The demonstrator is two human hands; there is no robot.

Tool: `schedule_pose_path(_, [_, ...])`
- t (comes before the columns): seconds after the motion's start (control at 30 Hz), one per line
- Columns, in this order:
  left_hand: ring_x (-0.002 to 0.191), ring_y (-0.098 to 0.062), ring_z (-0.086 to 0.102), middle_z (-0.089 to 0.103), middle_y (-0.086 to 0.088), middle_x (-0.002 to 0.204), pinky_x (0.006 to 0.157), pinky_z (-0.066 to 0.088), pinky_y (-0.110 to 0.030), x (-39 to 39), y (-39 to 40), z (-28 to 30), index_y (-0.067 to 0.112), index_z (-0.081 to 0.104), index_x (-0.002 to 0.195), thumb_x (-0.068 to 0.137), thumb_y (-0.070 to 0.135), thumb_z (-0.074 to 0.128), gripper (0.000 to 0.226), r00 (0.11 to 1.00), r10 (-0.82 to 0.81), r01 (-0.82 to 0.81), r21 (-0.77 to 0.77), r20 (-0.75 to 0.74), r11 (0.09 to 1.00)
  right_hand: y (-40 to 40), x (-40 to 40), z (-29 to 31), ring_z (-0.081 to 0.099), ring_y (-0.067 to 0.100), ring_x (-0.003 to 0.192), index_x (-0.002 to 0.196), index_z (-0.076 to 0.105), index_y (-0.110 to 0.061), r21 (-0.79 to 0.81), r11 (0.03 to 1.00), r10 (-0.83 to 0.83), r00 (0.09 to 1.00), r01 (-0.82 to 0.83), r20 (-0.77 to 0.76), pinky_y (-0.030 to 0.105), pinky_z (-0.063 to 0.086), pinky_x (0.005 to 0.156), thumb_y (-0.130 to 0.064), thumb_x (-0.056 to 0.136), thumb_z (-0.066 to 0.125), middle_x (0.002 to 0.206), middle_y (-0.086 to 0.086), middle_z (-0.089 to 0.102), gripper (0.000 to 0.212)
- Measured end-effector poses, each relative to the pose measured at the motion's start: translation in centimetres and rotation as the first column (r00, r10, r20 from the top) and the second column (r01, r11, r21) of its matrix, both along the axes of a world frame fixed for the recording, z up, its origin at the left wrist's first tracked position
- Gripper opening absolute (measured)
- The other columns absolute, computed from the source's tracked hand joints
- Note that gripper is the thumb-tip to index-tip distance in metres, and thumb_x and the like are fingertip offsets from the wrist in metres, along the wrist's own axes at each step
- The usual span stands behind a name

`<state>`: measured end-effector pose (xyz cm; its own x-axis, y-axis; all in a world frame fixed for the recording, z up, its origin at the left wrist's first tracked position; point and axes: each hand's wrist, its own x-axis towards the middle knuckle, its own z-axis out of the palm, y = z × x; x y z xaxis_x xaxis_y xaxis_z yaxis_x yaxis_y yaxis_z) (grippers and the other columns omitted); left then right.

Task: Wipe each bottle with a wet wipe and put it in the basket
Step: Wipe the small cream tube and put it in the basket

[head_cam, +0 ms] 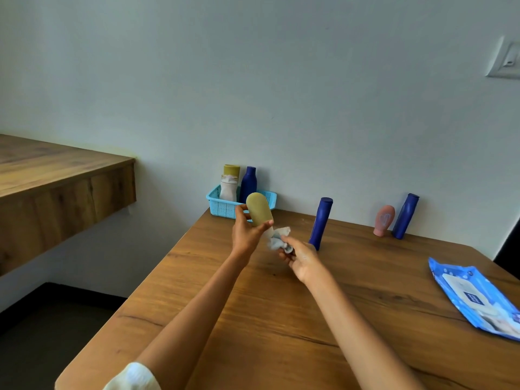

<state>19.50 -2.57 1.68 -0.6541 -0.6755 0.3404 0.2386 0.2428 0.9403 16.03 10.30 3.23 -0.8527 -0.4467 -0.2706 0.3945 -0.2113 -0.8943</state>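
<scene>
Left hand [247,232] grips the olive bottle [259,210], raised above the table [281,319] before the far-left-corner basket [225,205]. Right hand [299,256] clamps the wet wipe [277,237] against the bottle's lower end

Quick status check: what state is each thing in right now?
Olive bottle: held by left hand, wipe at its lower end.
Wipe: crumpled in right hand.
Basket: holds three bottles.
Wipe pack: lies flat.
Pink bottle: standing, unwiped.
</scene>
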Motion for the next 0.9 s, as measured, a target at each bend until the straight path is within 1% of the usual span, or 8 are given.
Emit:
schedule_pose_path(0.13, [0.105, -0.023, 0.058, 0.052, -0.006, 0.116, 0.087, 0.054, -0.044, 0.0, 0.3, -0.4, 0.025, 0.034, 0.117, 0.074, 0.027, 0.078, 0.061, 0.999, -0.044, 0.044, 0.033, 0.007, 0.999, -0.3, -0.2, 0.0, 0.063, 0.024, 0.092, 0.103, 0.058, -0.007, -0.024, 0.997, 0.072, 0.997, -0.071, 0.020, 0.030, 0.054, 0.077, -0.016, 0.090, 0.059, 0.099, 0.015, 0.064, 0.016])
schedule_pose_path(0.27, [0.105, -0.022, 0.058, 0.053, -0.005, 0.114, 0.087, 0.054, -0.040, -0.1, 0.5, -0.2, 0.025, 0.035, 0.117, 0.075, 0.028, 0.076, 0.059, 1.000, -0.012, 0.012, 0.030, 0.003, 0.999, 0.1, -0.3, -0.4, 0.062, 0.020, 0.080, 0.105, 0.057, -0.007, 0.029, 0.992, 0.120, 0.993, -0.120, -0.013, 0.027, 0.052, 0.064, -0.018, 0.094, 0.052, 0.095, 0.014, 0.064, 0.017])
schedule_pose_path(0.37, [0.105, -0.023, 0.058, 0.052, -0.007, 0.114, 0.085, 0.055, -0.043, -0.1, 0.0, 0.1, 0.025, 0.036, 0.117, 0.074, 0.027, 0.078, 0.060, 1.000, 0.008, -0.008, 0.063, 0.002, 0.998, 1.0, -0.8, -0.8, 0.058, 0.015, 0.074, 0.104, 0.060, -0.007, 0.251, 0.963, 0.140, 0.978, -0.099, -0.152, 0.024, 0.050, 0.059, -0.018, 0.092, 0.056, 0.093, 0.010, 0.062, 0.017])
schedule_pose_path(0.47, [0.104, -0.024, 0.058, 0.052, -0.009, 0.116, 0.083, 0.056, -0.044, -0.1, -0.4, 0.3, 0.025, 0.036, 0.117, 0.074, 0.027, 0.078, 0.060, 1.000, -0.015, 0.014, 0.108, 0.014, 0.994, 1.4, -1.3, -0.8, 0.057, 0.013, 0.071, 0.101, 0.063, -0.007, 0.495, 0.867, 0.229, 0.929, -0.059, -0.292, 0.021, 0.049, 0.052, -0.019, 0.088, 0.062, 0.097, 0.010, 0.061, 0.017])
schedule_pose_path(0.6, [0.102, -0.023, 0.059, 0.052, -0.009, 0.115, 0.080, 0.057, -0.041, 0.2, -0.4, 0.2, 0.024, 0.036, 0.118, 0.075, 0.025, 0.077, 0.060, 0.998, -0.042, 0.035, 0.123, 0.048, 0.992, 1.4, -2.0, -0.6, 0.060, 0.015, 0.071, 0.088, 0.066, -0.010, 0.657, 0.754, 0.336, 0.852, 0.012, -0.401, 0.021, 0.049, 0.050, -0.023, 0.085, 0.066, 0.098, 0.009, 0.062, 0.013])
schedule_pose_path(0.77, [0.103, -0.023, 0.057, 0.049, -0.006, 0.113, 0.073, 0.056, -0.033, 0.5, -0.2, 0.3, 0.021, 0.035, 0.121, 0.077, 0.024, 0.075, 0.060, 0.992, -0.084, 0.074, 0.109, 0.089, 0.991, 1.6, -3.3, -0.2, 0.059, 0.018, 0.074, 0.074, 0.062, -0.016, 0.808, 0.562, 0.453, 0.751, 0.177, -0.480, 0.030, 0.050, 0.068, -0.034, 0.090, 0.055, 0.074, 0.002, 0.059, 0.025])
schedule_pose_path(0.83, [0.103, -0.022, 0.057, 0.048, -0.005, 0.113, 0.073, 0.055, -0.031, 0.5, -0.2, 0.4, 0.019, 0.035, 0.124, 0.078, 0.024, 0.075, 0.061, 0.990, -0.103, 0.094, 0.092, 0.101, 0.991, 1.9, -3.3, 0.1, 0.059, 0.016, 0.071, 0.071, 0.060, -0.016, 0.774, 0.584, 0.431, 0.715, 0.244, -0.551, 0.030, 0.049, 0.069, -0.030, 0.093, 0.050, 0.072, -0.001, 0.059, 0.027])
schedule_pose_path(0.9, [0.102, -0.021, 0.057, 0.049, -0.006, 0.114, 0.070, 0.055, -0.029, 0.7, -0.3, 0.4, 0.020, 0.036, 0.124, 0.077, 0.026, 0.075, 0.061, 0.988, -0.122, 0.115, 0.073, 0.099, 0.991, 1.9, -2.8, 0.4, 0.056, 0.010, 0.068, 0.085, 0.067, -0.015, 0.638, 0.688, 0.327, 0.637, 0.346, -0.698, 0.024, 0.044, 0.062, -0.022, 0.094, 0.049, 0.081, -0.006, 0.061, 0.022])
